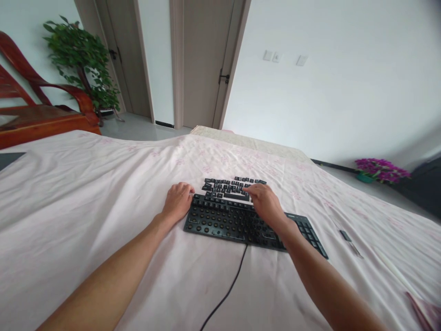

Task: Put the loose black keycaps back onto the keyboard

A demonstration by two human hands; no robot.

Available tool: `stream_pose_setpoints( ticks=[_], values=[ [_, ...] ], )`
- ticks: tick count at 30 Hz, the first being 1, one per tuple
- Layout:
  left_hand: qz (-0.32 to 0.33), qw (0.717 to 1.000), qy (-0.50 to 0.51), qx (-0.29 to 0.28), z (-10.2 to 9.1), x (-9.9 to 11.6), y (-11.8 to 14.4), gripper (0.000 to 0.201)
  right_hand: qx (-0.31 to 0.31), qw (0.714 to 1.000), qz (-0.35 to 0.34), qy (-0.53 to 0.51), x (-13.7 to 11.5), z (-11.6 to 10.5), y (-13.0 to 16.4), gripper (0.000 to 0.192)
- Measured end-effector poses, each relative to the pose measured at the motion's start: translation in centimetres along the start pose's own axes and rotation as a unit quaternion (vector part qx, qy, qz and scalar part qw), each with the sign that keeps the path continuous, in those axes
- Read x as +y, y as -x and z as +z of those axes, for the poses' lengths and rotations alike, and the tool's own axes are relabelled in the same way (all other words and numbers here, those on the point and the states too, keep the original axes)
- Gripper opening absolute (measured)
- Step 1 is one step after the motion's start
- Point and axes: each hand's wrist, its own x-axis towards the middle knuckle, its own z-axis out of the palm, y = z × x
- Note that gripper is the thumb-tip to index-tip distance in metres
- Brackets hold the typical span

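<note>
A black keyboard point(237, 223) lies on a pale pink sheet, most of its keycaps removed so round switch sockets show. Loose black keycaps point(227, 187) are laid out in rows just beyond it. My left hand point(178, 201) rests at the keyboard's left far corner, fingers curled, and I cannot tell if it grips anything. My right hand point(265, 202) reaches over the keyboard's far edge with fingertips at the right end of the loose keycaps; whether it pinches one is hidden. The keyboard's black cable point(229, 287) runs toward me.
The sheet covers a wide table or bed point(86, 193). A small dark tool point(345, 235) and a thin metal piece point(355, 250) lie to the right. Farther off stand a wooden chair point(37, 115), a leafy plant point(82, 59), closed doors point(203, 64) and purple flowers point(381, 169).
</note>
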Motion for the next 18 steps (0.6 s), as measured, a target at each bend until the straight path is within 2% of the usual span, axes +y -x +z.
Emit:
stream_pose_setpoints(
  ticks=[4, 7, 12, 18],
  values=[
    [0.001, 1.0, 0.001, 0.006, 0.2, -0.1, -0.1, 0.016, -0.026, 0.998, 0.053, 0.032, 3.5, 0.6, -3.5, 0.028],
    [0.009, 1.0, 0.0, 0.014, 0.4, -0.2, -0.2, 0.017, -0.055, 0.993, 0.075, 0.07, 4.8, 1.9, -5.9, 0.024],
    [0.011, 1.0, 0.004, 0.01, 0.7, -0.4, -0.3, 0.017, -0.075, 0.987, 0.074, 0.119, 5.0, 3.9, -8.7, 0.024],
    [0.007, 1.0, 0.011, 0.007, 0.6, -0.3, -0.4, 0.016, -0.094, 0.979, 0.078, 0.164, 4.9, 5.2, -10.9, 0.026]
  ],
)
